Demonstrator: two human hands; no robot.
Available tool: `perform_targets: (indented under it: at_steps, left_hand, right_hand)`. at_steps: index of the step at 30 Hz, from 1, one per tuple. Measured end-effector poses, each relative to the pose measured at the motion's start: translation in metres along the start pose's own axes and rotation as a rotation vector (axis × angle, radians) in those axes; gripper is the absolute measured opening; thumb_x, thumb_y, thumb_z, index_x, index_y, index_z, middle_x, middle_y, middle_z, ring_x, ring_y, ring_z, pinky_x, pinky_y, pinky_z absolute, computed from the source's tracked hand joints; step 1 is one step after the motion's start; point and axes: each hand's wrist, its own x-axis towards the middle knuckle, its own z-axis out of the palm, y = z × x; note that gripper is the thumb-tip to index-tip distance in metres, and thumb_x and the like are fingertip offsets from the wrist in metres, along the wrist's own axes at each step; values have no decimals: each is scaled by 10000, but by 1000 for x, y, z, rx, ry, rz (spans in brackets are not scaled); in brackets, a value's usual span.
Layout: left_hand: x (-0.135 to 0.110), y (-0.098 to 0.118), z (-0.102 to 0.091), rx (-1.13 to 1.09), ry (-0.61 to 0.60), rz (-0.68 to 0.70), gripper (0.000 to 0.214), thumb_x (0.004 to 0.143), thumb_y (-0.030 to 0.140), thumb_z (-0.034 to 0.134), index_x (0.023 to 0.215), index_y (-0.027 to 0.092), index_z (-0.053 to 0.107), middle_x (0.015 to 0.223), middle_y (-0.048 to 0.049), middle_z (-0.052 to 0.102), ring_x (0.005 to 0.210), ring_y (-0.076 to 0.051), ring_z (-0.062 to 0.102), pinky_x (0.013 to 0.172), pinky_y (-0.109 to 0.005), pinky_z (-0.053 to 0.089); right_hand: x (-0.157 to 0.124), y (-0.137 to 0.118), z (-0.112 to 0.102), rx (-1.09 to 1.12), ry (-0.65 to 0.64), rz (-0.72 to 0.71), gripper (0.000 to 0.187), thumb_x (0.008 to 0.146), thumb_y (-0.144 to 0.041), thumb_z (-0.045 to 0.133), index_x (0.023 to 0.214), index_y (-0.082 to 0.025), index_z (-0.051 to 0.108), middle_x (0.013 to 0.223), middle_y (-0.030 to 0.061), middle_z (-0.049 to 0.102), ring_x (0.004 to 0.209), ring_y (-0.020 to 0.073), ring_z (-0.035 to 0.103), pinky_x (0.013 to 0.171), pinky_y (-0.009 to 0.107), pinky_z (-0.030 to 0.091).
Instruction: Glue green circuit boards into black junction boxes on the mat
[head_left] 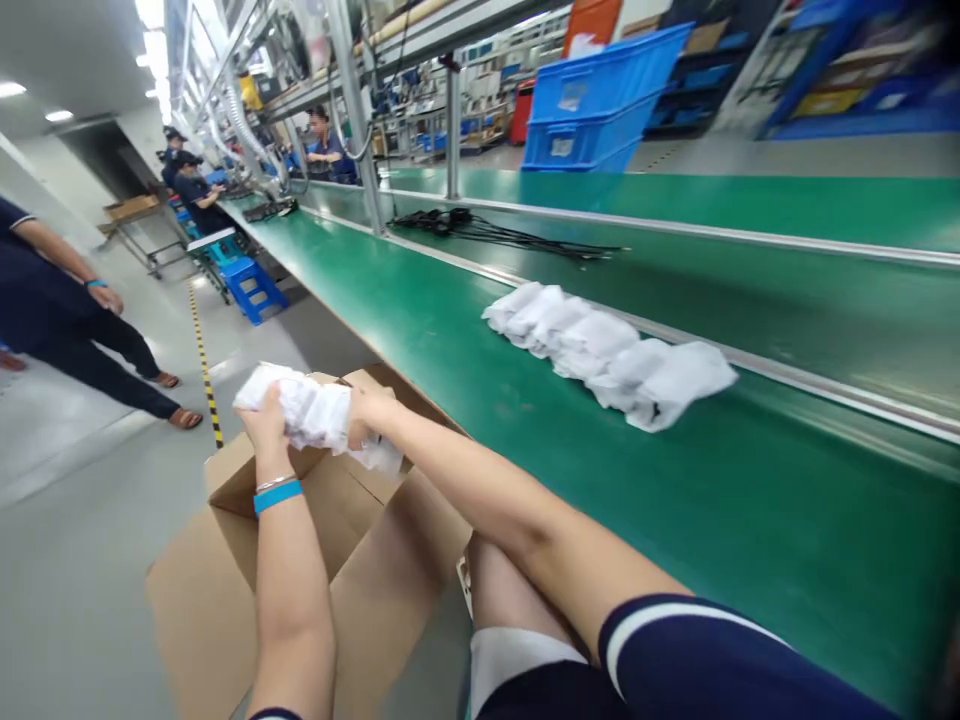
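Observation:
Between my two hands is a row of white wrapped packets point(319, 410), held over an open cardboard box point(420, 525). My left hand point(266, 420) grips the row near its left end, thumb showing on the near side. At the other end my right hand point(367, 412) is closed around the packets, its fingers partly hidden. What lies inside the white wrapping cannot be seen. A second row of white wrapped packets point(600, 345) lies on the green bench point(480, 400), to the right of my hands.
Black cables point(480, 228) lie in a bundle behind the metal rail. Stacked blue crates point(592, 110) stand across the bench. A person point(67, 290) walks at the left, near blue stools point(251, 285). Other people sit farther down the line.

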Motion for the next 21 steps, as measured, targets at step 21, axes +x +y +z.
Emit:
perform_targets:
  at_steps: [21]
  left_hand:
    - [-209,50,253,480,-416,359,447,956,391,609,1345,184,536,1411,-124,515,1241,-287,547,1028,-533,479]
  right_hand:
    - [-228,183,-5,-300,399,326,503,831,-362,692,1244,-98,578,1266,244,545,1166,358,547,845,429,542]
